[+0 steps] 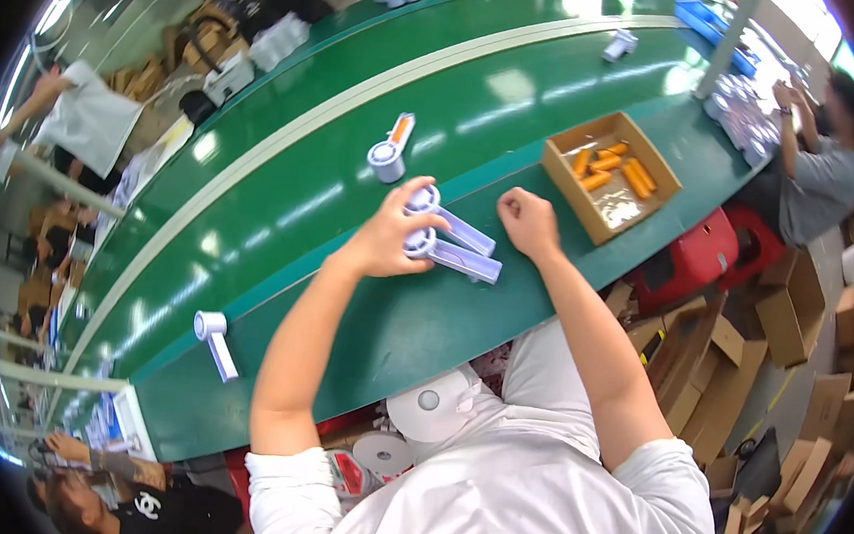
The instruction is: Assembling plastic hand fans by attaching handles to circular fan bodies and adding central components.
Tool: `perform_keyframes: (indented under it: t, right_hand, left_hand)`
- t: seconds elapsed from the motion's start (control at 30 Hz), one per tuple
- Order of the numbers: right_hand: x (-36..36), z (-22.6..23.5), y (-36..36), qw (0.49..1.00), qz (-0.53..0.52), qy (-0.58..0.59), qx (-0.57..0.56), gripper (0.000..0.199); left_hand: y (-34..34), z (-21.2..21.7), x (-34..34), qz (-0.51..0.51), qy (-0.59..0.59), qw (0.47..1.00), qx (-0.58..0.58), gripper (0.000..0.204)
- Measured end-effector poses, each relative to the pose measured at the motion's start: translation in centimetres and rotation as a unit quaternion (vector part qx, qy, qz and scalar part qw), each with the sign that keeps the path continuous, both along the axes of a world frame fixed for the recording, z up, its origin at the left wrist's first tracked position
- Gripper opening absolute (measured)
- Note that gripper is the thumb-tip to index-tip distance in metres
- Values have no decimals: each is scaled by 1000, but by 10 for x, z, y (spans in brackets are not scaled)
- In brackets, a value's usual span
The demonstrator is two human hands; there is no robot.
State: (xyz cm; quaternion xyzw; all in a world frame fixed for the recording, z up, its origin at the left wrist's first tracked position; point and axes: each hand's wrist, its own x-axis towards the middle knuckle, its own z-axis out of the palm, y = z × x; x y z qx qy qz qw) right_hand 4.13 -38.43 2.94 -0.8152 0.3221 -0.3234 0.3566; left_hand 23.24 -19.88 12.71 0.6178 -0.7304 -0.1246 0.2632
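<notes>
My left hand (384,238) is closed round the round heads of two pale lavender handheld fan housings (464,260). Their handles point right, one beside the other, just over the green bench. Right of the handles, my right hand (529,223) is closed with its fingers curled under; whatever they hold, if anything, is hidden. An open cardboard box (566,183) stands close by it, with several orange cylindrical batteries (641,177) inside. Beyond my left hand lies a fan housing with an orange battery in its handle (398,136). Another lavender fan housing (216,339) rests at the left.
A green conveyor (283,190) with a pale rail runs along the bench's far side, carrying one more housing (620,46). At the right, a co-worker (824,163) sits by piled housings (743,116). Red stools (693,258) and cardboard cartons (790,306) stand below right.
</notes>
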Motion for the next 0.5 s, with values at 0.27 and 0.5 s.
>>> perform_keyframes:
  t: [0.27,0.5]
  right_hand:
    - [-71,28,18,977,32,-171,123,11]
    - [-110,77,-57,973,-181,-4,-141,14]
  left_hand:
    - [-24,-27,-52,9,-109,994,19,61]
    - [1,-28,-51,147,-41,984,88,80]
